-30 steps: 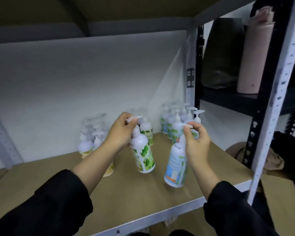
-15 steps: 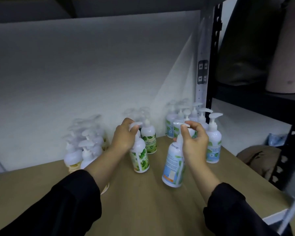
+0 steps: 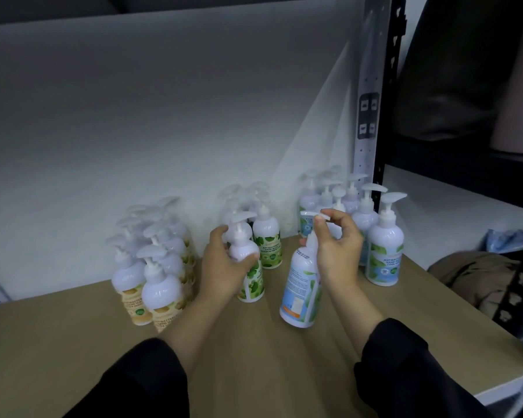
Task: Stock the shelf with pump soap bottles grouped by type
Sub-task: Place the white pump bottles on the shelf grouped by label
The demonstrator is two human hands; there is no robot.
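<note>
My left hand [image 3: 224, 267] grips the shoulder of a green-label pump bottle [image 3: 248, 267], which stands on the wooden shelf [image 3: 254, 357] in front of the green group [image 3: 266, 239]. My right hand [image 3: 338, 251] holds a blue-label pump bottle [image 3: 299, 291] by its neck and pump head, tilted, its base just above or on the shelf. Several blue-label bottles [image 3: 384, 251] stand at the right by the upright. Several yellow-label bottles [image 3: 154, 267] stand at the left.
The white back wall [image 3: 163, 116] closes the shelf behind the bottles. A metal upright [image 3: 372, 101] bounds the shelf on the right. Beyond it a darker shelf holds a dark bag [image 3: 453, 70]. A brown bundle [image 3: 480, 279] lies low at right.
Both hands have moved the bottles further back on the shelf. The green bottle has come down upright near its group. My view has moved in closer.
</note>
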